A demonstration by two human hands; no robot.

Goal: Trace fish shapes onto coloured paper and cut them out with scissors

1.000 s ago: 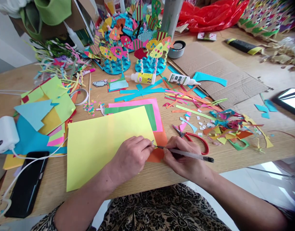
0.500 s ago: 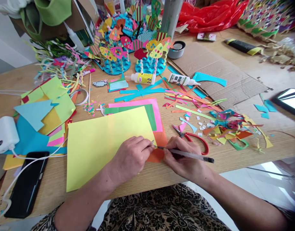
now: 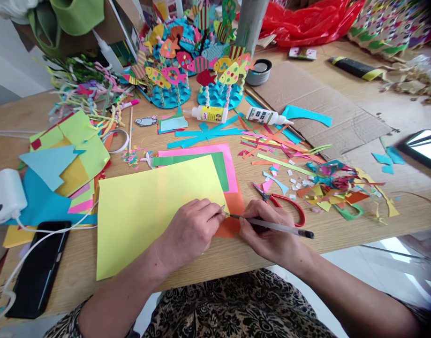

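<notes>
My left hand (image 3: 194, 225) rests on the right part of a large yellow sheet (image 3: 141, 206), its fingers pinching something small and pale near the sheet's right edge. What that piece is cannot be made out. In my right hand (image 3: 268, 232) is a pen (image 3: 282, 226) with a black end cap, its tip touching or almost touching the small piece. Under the yellow sheet lie green (image 3: 220, 171), pink (image 3: 233, 169) and orange (image 3: 239, 201) sheets. Red-handled scissors (image 3: 299, 209) lie just beyond my right hand.
Two glue bottles (image 3: 211, 114) (image 3: 264, 116), paper strips and scraps (image 3: 342, 183) lie behind. Paper fish on blue stands (image 3: 220, 96) rise at the back. A black phone (image 3: 39, 270), cables and coloured papers (image 3: 49, 164) are at the left, cardboard (image 3: 313, 103) at the right.
</notes>
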